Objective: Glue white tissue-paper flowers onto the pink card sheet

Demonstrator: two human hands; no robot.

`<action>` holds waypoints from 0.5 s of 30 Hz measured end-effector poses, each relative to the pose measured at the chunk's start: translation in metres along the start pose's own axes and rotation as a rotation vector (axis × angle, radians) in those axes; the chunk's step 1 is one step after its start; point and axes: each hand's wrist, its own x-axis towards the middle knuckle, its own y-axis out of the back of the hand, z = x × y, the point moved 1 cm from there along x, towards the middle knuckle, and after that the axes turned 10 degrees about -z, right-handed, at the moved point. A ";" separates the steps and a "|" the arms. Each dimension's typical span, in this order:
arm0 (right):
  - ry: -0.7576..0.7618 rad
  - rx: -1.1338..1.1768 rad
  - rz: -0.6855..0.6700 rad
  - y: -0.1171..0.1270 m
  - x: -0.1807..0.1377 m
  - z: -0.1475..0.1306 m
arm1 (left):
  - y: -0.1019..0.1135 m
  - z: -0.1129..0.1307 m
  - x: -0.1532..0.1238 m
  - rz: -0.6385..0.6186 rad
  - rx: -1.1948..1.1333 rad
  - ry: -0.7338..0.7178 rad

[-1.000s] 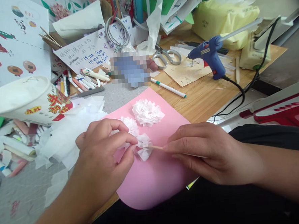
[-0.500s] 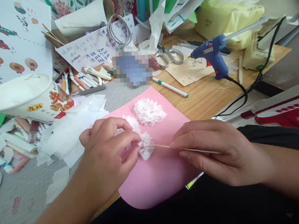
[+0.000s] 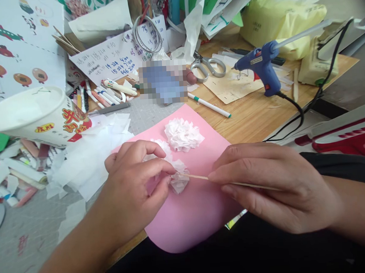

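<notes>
My right hand (image 3: 272,184) grips a thin wooden stick (image 3: 199,177) between thumb and fingers, its tip reaching into crumpled white tissue paper (image 3: 179,183). At the left side of that tissue, my left hand (image 3: 138,176) pinches with thumb and index finger. Both hands are over a pink sheet of paper (image 3: 188,226), which lies partly past the table edge. A ruffled white tissue-paper flower (image 3: 184,134) sits on the upper part of the sheet. Another white tissue bunch (image 3: 161,148) shows behind my left fingers, partly hidden by them.
Loose white tissue squares (image 3: 87,150) lie left of the pink sheet, near a paper noodle cup (image 3: 35,116). Farther back are markers (image 3: 108,95), scissors (image 3: 207,67) and a capped marker (image 3: 210,105). A blue glue gun (image 3: 261,68) with a black cord stands at right.
The tissue at the stick's tip has turned slightly and its left fingers have shifted a little right. My right hand has moved slightly right and down; the stick stays in it.
</notes>
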 end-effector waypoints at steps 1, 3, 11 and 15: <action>-0.002 -0.011 0.001 -0.001 0.001 0.000 | 0.000 0.000 0.000 -0.005 0.000 0.000; -0.002 -0.023 -0.012 -0.002 0.002 0.000 | 0.000 -0.001 0.000 -0.007 0.000 0.003; -0.020 0.059 -0.094 -0.001 -0.003 0.001 | 0.000 -0.004 0.000 -0.007 -0.032 0.005; -0.008 0.068 -0.038 0.004 -0.005 0.003 | 0.000 -0.002 0.001 -0.004 0.015 -0.022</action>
